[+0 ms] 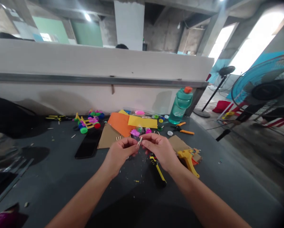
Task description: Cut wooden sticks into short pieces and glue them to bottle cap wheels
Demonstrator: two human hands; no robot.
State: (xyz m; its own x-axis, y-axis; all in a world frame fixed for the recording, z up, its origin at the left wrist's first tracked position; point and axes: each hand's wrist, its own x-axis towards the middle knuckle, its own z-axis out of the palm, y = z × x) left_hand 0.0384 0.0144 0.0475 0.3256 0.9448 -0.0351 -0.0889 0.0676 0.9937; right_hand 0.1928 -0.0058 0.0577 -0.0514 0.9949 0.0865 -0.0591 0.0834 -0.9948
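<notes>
1. Two bare hands fill the centre of my view; the left hand (117,155) and the right hand (159,150) meet at their fingertips.
2. Both are pinched narrow, thumb against finger, around a short, pale, stick-like piece (141,140) at mid-frame; from here I cannot tell whether it is one piece or two side by side.
3. Just below the right hand I see a yellow-and-black-handled hand tool (159,172) lying on the dark grey tabletop (63,180).
4. Right of that wrist, a yellow plastic glue gun (188,160) lies by a tan cardboard piece (179,143).
5. Left of centre I have a flat black phone (88,144), with a larger tan cardboard sheet (106,136) beside it; more short pale sticks (118,138) show near the left hand.
6. Farther up the frame lie an orange sheet (119,124) and a yellow sheet (143,121).
7. Right of these, a translucent teal bottle with an orange cap (180,107) stands upright, near orange-handled pliers (187,132).
</notes>
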